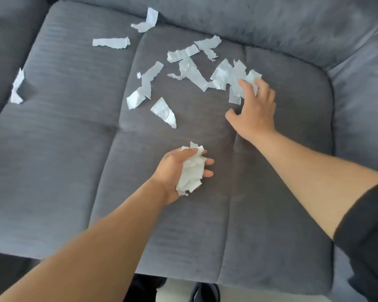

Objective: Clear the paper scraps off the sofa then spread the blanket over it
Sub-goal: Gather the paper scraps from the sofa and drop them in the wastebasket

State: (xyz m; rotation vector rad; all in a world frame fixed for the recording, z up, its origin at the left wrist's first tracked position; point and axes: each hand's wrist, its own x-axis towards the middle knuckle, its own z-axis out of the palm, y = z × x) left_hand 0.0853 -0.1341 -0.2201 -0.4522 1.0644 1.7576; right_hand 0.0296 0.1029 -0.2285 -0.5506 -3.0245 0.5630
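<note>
Left hand (pixel 172 168): held over the front middle of the sofa (pixel 74 149) seat, palm turned right. Fingers and thumb are curled round a crumpled wad (pixel 191 173) of white paper; paper sticks out above and below the fist.

Right hand (pixel 256 112): reaches further back and to the right, palm down. The thumb is spread wide toward the seat. The fingers are bent, tips on the right-hand cluster of scraps (pixel 231 77). 1 scrap shows between the index and the next finger; whether it is gripped or only pressed cannot be told.

Scraps: loose white torn pieces lie across the rear half of the grey seat, most in 2 groups left of the right hand. 1 strip (pixel 111 42) lies apart at rear left, 1 bent piece (pixel 147 22) near the backrest, and 1 piece (pixel 18 87) at the far left seam.

A dark sleeve (pixel 367 236) covers the right upper arm.
</note>
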